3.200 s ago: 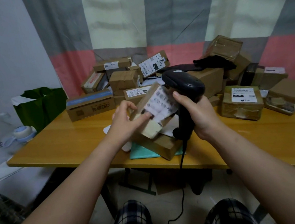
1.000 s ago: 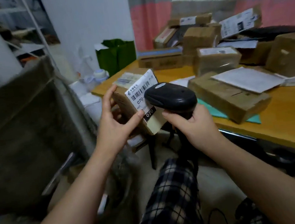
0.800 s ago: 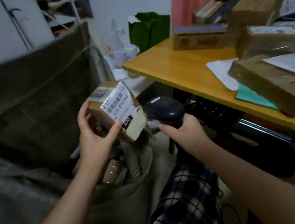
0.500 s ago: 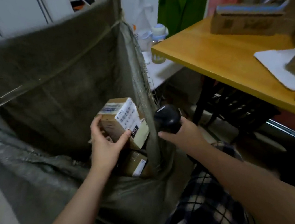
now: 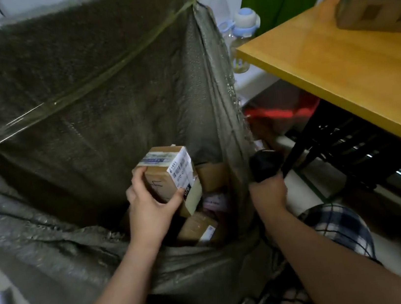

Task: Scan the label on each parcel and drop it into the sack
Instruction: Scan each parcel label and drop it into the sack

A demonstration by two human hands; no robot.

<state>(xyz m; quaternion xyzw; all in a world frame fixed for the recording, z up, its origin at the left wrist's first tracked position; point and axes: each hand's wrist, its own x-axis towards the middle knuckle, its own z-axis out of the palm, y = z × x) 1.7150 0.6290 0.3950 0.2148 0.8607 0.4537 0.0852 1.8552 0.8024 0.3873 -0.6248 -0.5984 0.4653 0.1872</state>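
While my right hand grips the scanner, my left hand holds the parcel in the sack mouth; next I just let go.

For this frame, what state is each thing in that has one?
Sack: mouth open.
Labelled parcel: held inside the sack's mouth, not yet dropped.
Parcels in sack: lying loose at the bottom.
Left hand: grips the labelled parcel.
Right hand: grips the scanner.
Scanner: held just outside the sack.
Bottle: upright, capped.
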